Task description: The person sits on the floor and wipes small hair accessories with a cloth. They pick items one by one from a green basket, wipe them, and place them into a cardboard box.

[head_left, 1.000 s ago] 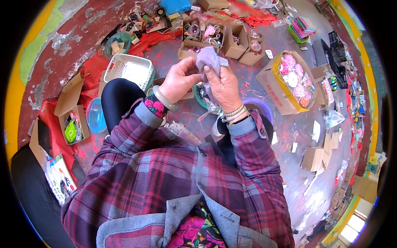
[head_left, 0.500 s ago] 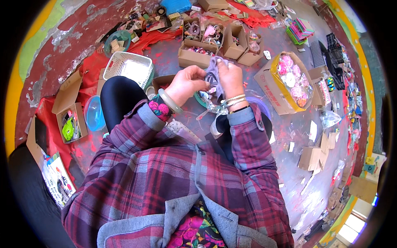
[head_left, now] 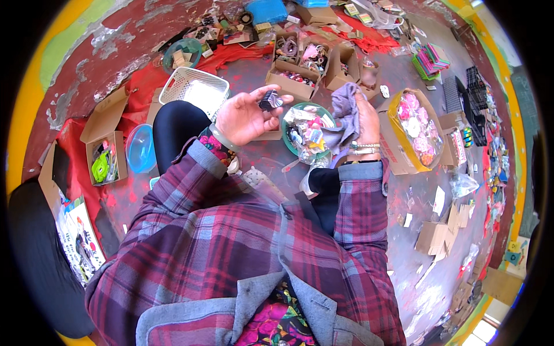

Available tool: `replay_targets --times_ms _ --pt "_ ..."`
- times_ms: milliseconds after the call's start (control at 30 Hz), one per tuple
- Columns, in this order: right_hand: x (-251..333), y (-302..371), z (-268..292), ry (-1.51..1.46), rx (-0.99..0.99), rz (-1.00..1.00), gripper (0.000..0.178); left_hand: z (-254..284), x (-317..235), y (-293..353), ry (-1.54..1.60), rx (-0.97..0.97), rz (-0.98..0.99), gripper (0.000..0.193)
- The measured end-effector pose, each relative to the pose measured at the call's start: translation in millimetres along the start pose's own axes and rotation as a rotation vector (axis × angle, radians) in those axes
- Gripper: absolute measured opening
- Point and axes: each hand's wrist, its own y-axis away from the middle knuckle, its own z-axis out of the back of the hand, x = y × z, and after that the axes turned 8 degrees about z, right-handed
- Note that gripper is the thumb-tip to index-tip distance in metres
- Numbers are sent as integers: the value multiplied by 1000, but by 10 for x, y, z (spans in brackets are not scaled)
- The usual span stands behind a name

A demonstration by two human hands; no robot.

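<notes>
My left hand point(head_left: 243, 118) is turned palm up, its fingers closed on a small black-and-lilac striped piece point(head_left: 270, 101) whose exact kind I cannot make out. Bunched in my right hand point(head_left: 369, 122) is a greyish-purple cloth point(head_left: 344, 108), which hangs down toward the green basin's right side. The two hands are apart. Between and below them, the round green basin point(head_left: 285, 138) holds small packets and colourful bits. The cloth covers part of its right edge.
Open cardboard boxes with hair ties and trinkets point(head_left: 293, 86) stand ahead. A carton of pink and white flower-like pieces point(head_left: 398, 153) is at right. On the left are a white basket point(head_left: 172, 86), a blue bowl point(head_left: 138, 151) and a box with a green item point(head_left: 118, 144).
My hands have moved apart. The cloth has come off the striped piece and gone right with my right hand; the piece stays in my left hand. The basin's contents now show.
</notes>
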Motion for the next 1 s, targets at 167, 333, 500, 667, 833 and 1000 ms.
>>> replay_targets --times_ms 167,333,500,667,833,1000 --pt "45 -24 -18 12 -34 -1 27 373 -80 -14 56 -104 14 39" --pt "65 -27 124 26 0 13 27 1157 -112 -149 52 -574 -16 27" --pt "30 -12 -21 16 6 43 27 2956 -105 196 -851 -861 -115 28" --pt "143 20 -19 43 -24 0 28 2191 55 -291 101 -1001 -166 53" --pt "101 -5 -72 2 -26 -10 29 2296 46 -246 -10 -1255 -166 50" --pt "225 40 -35 -87 -95 4 30 2287 16 -347 -150 -1423 -285 24"
